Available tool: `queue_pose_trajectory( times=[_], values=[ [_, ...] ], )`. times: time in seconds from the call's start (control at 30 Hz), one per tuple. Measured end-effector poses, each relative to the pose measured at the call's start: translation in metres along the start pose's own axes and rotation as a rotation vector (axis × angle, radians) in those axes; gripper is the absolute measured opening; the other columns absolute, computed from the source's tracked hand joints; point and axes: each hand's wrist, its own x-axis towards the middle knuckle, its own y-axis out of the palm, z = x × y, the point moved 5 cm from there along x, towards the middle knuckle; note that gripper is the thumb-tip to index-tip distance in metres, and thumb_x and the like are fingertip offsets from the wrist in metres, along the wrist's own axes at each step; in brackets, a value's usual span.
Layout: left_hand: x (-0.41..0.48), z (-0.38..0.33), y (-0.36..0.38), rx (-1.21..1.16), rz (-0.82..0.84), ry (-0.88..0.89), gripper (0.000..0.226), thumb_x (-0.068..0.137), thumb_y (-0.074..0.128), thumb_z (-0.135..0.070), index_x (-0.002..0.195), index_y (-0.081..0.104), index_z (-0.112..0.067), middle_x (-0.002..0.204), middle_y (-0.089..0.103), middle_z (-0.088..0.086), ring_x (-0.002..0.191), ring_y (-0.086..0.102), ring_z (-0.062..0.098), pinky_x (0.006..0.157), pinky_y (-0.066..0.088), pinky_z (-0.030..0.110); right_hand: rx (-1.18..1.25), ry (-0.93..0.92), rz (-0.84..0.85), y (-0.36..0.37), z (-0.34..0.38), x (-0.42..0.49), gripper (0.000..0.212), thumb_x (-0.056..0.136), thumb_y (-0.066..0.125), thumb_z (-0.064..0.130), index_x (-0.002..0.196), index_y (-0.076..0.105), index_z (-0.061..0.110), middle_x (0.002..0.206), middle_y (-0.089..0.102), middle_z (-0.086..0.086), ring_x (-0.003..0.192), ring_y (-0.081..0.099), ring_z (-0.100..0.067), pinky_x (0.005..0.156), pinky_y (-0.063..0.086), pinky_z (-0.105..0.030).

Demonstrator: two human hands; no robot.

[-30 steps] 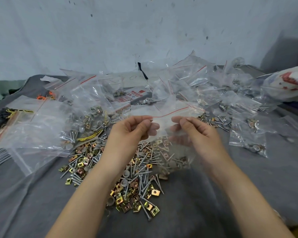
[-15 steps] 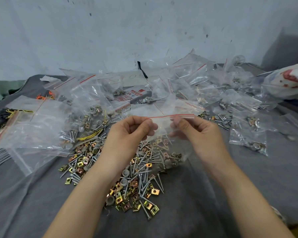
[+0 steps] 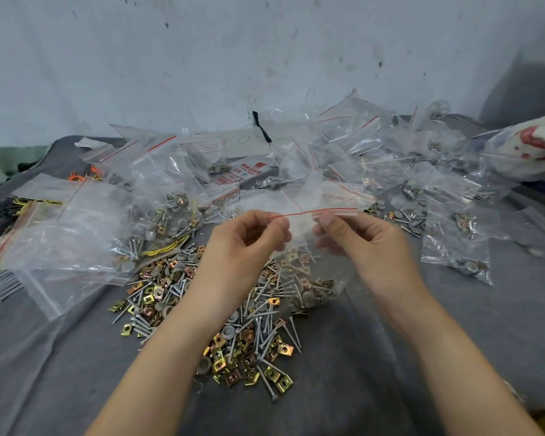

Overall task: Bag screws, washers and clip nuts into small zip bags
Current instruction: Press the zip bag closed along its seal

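Observation:
A small clear zip bag point(image 3: 302, 256) with a red seal line hangs between my hands above the table. My left hand point(image 3: 243, 247) pinches its top edge on the left and my right hand point(image 3: 365, 243) pinches it on the right. Screws, grey washers and clip nuts sit in the bag's bottom point(image 3: 312, 294). Under my hands lies a loose pile of screws, washers and brass-coloured clip nuts point(image 3: 233, 335) on the grey cloth point(image 3: 390, 357).
Filled zip bags point(image 3: 453, 256) are heaped at the right and back. Larger clear bags point(image 3: 60, 234) with hardware lie at the left. A printed white packet point(image 3: 246, 171) sits behind the heap. A white wall stands at the back.
Both hands have slid apart along the bag's top, so the red seal line now runs straight between them. The hardware has settled in the bag's bottom.

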Motion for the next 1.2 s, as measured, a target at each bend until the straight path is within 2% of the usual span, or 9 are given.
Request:
queue_pose_trajectory(
  times=[0.33, 0.4, 0.47, 0.53, 0.63, 0.77, 0.87, 1.0, 1.2],
  values=[
    [0.0001, -0.0029, 0.0031, 0.055, 0.048, 0.035, 0.012, 0.091, 0.067, -0.031, 0.088, 0.073, -0.021, 0.078, 0.074, -0.001, 0.068, 0.066, 0.004, 0.065, 0.05, 0.013, -0.023, 0.0, 0.02, 0.0026, -0.0006, 0.0006, 0.012, 0.079, 0.071, 0.042, 0.085, 0.081, 0.038, 0.087, 0.078, 0.001, 0.075, 0.072, -0.01, 0.072, 0.056, -0.018],
    [0.0, -0.0033, 0.0033, 0.059, 0.048, 0.043, 0.011, 0.091, 0.067, -0.031, 0.086, 0.072, -0.023, 0.078, 0.073, 0.001, 0.068, 0.065, 0.011, 0.066, 0.051, 0.019, -0.021, -0.001, 0.028, 0.0031, -0.0008, 0.0006, 0.013, 0.079, 0.071, 0.041, 0.085, 0.081, 0.038, 0.087, 0.078, 0.001, 0.075, 0.072, -0.01, 0.072, 0.056, -0.018],
    [0.0002, -0.0032, 0.0036, 0.06, 0.038, 0.048, 0.011, 0.09, 0.067, -0.031, 0.086, 0.072, -0.023, 0.08, 0.071, 0.006, 0.072, 0.062, 0.029, 0.068, 0.047, 0.031, -0.018, -0.002, 0.036, 0.0038, -0.0009, 0.0006, 0.014, 0.078, 0.071, 0.042, 0.085, 0.081, 0.035, 0.087, 0.078, 0.0, 0.076, 0.073, -0.01, 0.071, 0.056, -0.018],
    [0.0007, -0.0036, 0.004, 0.059, 0.03, 0.049, 0.012, 0.09, 0.067, -0.032, 0.085, 0.071, -0.022, 0.081, 0.07, 0.007, 0.074, 0.06, 0.035, 0.068, 0.045, 0.035, -0.012, 0.001, 0.038, 0.004, -0.0015, 0.0008, 0.015, 0.078, 0.072, 0.042, 0.085, 0.082, 0.033, 0.087, 0.078, 0.0, 0.076, 0.074, -0.011, 0.071, 0.056, -0.017],
    [0.001, -0.0047, 0.0043, 0.068, 0.032, 0.047, 0.011, 0.089, 0.067, -0.031, 0.083, 0.072, -0.023, 0.08, 0.072, 0.005, 0.07, 0.062, 0.019, 0.064, 0.049, 0.03, -0.016, -0.002, 0.037, 0.0032, -0.0026, 0.0013, 0.013, 0.078, 0.072, 0.04, 0.085, 0.082, 0.033, 0.087, 0.079, 0.0, 0.076, 0.073, -0.011, 0.071, 0.056, -0.018],
    [0.0012, -0.0067, 0.0058, 0.071, 0.062, 0.061, 0.007, 0.089, 0.069, -0.028, 0.086, 0.073, -0.024, 0.074, 0.072, -0.012, 0.071, 0.064, 0.003, 0.064, 0.049, 0.014, -0.041, -0.017, 0.053, 0.004, -0.0027, 0.0014, 0.013, 0.078, 0.072, 0.042, 0.086, 0.081, 0.036, 0.087, 0.078, 0.0, 0.076, 0.072, -0.011, 0.069, 0.056, -0.019],
    [0.0009, -0.0077, 0.0071, 0.067, 0.075, 0.079, 0.006, 0.09, 0.069, -0.024, 0.085, 0.073, -0.022, 0.07, 0.07, -0.017, 0.067, 0.063, -0.006, 0.061, 0.043, 0.007, -0.042, -0.026, 0.059, 0.0042, -0.0026, 0.0009, 0.012, 0.078, 0.073, 0.04, 0.086, 0.081, 0.037, 0.087, 0.078, 0.0, 0.076, 0.071, -0.01, 0.068, 0.055, -0.018],
    [0.0018, -0.0076, 0.0072, 0.084, 0.059, 0.074, 0.008, 0.091, 0.069, -0.024, 0.083, 0.072, -0.022, 0.068, 0.068, -0.018, 0.061, 0.059, -0.008, 0.057, 0.039, 0.004, -0.044, -0.037, 0.051, 0.003, -0.0034, 0.0003, 0.013, 0.08, 0.074, 0.04, 0.089, 0.08, 0.032, 0.089, 0.078, -0.001, 0.078, 0.071, -0.012, 0.071, 0.056, -0.02],
    [0.0031, -0.0086, 0.0063, 0.12, 0.063, 0.053, 0.006, 0.089, 0.069, -0.028, 0.087, 0.073, -0.024, 0.074, 0.072, -0.018, 0.074, 0.066, -0.004, 0.065, 0.045, 0.007, -0.057, -0.056, 0.009, -0.0016, -0.0038, 0.0026, 0.015, 0.08, 0.073, 0.043, 0.087, 0.078, 0.03, 0.086, 0.076, 0.0, 0.075, 0.069, -0.011, 0.075, 0.056, -0.022]
  ],
)
